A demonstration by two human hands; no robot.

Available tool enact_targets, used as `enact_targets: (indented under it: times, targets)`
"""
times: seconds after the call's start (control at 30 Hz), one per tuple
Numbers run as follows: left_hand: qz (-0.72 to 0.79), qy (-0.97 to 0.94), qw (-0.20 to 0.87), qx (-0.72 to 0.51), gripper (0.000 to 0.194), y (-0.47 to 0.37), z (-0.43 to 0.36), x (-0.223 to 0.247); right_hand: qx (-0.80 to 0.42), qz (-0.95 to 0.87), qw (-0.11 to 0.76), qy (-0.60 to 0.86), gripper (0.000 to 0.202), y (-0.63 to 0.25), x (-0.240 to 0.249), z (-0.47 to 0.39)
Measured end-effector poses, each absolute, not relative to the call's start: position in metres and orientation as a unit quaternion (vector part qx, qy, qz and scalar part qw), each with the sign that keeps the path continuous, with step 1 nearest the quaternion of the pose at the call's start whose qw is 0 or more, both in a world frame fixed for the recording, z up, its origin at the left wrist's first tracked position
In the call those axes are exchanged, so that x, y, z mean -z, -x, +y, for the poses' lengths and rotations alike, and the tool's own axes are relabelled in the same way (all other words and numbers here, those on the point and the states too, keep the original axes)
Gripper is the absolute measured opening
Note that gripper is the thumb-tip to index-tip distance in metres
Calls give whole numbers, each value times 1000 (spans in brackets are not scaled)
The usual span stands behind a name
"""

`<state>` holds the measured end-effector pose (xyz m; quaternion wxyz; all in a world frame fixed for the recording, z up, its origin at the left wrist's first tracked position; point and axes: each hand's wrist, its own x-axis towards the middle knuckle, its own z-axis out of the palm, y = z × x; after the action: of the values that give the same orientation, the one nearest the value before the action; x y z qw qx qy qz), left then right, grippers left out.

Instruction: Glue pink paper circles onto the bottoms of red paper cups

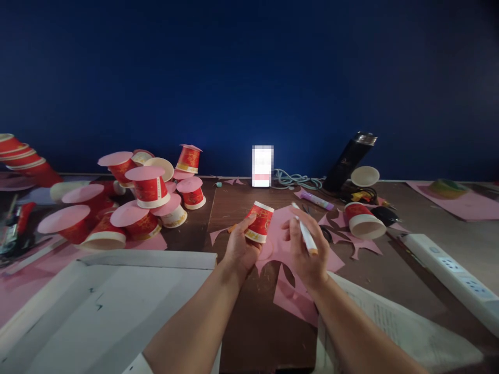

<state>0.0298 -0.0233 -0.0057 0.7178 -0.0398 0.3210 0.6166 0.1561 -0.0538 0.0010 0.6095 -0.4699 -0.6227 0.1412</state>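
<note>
In my left hand (242, 244) is a red paper cup (260, 222) with gold print, held tilted above the table. Its fingers and thumb wrap around the cup's side. My right hand (310, 246), just to the right, grips a slim white pen-like tube (307, 235) with an orange end; whether it is a marker or a glue stick I cannot tell. The tube does not touch the cup. Beneath both hands lies pink paper (278, 228) with round cut-outs, and a pink paper disc (265, 250) shows under the cup.
Several red cups topped with pink discs (146, 174) cluster at left, behind a white box lid (148, 259). A lit phone (262, 169) stands at the back. To the right are a black flask (346, 163), a tipped cup (364, 223) and a power strip (448, 270).
</note>
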Motion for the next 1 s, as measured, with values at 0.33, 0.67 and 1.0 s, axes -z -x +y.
enact_targets:
  times: [0.33,0.67,1.0]
  targets:
    - [267,-16,764,-588,9,-28,-31,-4,-530,-448,597,402,54,-149,6,-35]
    - [194,-53,788,-582,31,-29,-31,4,-576,-414,581,398,51,-136,12,-37]
    - [201,-252,771,-550,35,-48,-44,2,-525,-347,624,463,54,-144,8,-30]
